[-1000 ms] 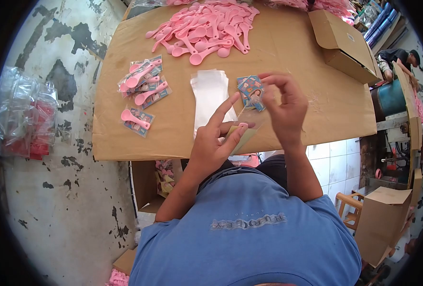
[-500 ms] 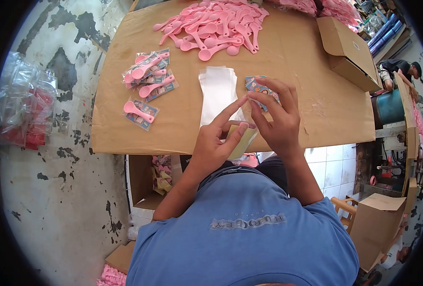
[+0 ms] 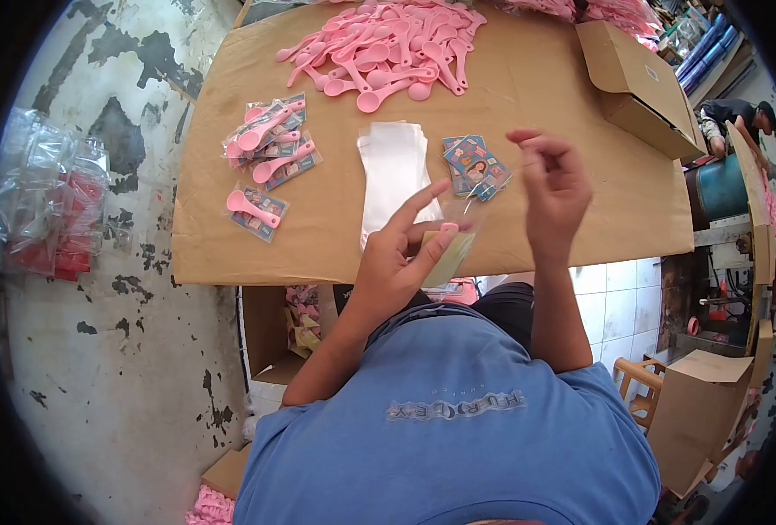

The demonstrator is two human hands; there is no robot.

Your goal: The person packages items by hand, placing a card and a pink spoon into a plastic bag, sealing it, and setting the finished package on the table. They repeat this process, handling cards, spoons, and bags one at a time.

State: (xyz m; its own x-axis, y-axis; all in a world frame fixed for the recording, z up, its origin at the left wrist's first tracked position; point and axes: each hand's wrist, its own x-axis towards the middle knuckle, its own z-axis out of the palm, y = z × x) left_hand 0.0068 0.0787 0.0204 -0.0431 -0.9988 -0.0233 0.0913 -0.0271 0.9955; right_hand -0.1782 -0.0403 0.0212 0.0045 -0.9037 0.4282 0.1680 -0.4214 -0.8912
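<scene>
My left hand [image 3: 398, 255] pinches a pale yellow-green card [image 3: 441, 254] between thumb and fingers, near the table's front edge. A clear plastic bag [image 3: 470, 219] shows around the card's upper end; how far the card sits inside I cannot make out. My right hand [image 3: 558, 194] is raised to the right, slightly blurred, fingers loosely bent and apart with nothing visible in them. Between the hands lie blue printed cards [image 3: 477, 166]. Beyond my left hand is a stack of clear flat bags [image 3: 394, 171].
A heap of pink spoons [image 3: 388, 52] covers the table's far side. Bagged pink spoons with cards [image 3: 270, 140] lie at left, one bagged spoon [image 3: 255, 210] nearer. An open cardboard box [image 3: 642, 87] stands at back right. Another person [image 3: 738, 127] works at far right.
My right hand has moved away from the left hand, to the right, uncovering the blue cards. The left hand still holds the card and bag in nearly the same place.
</scene>
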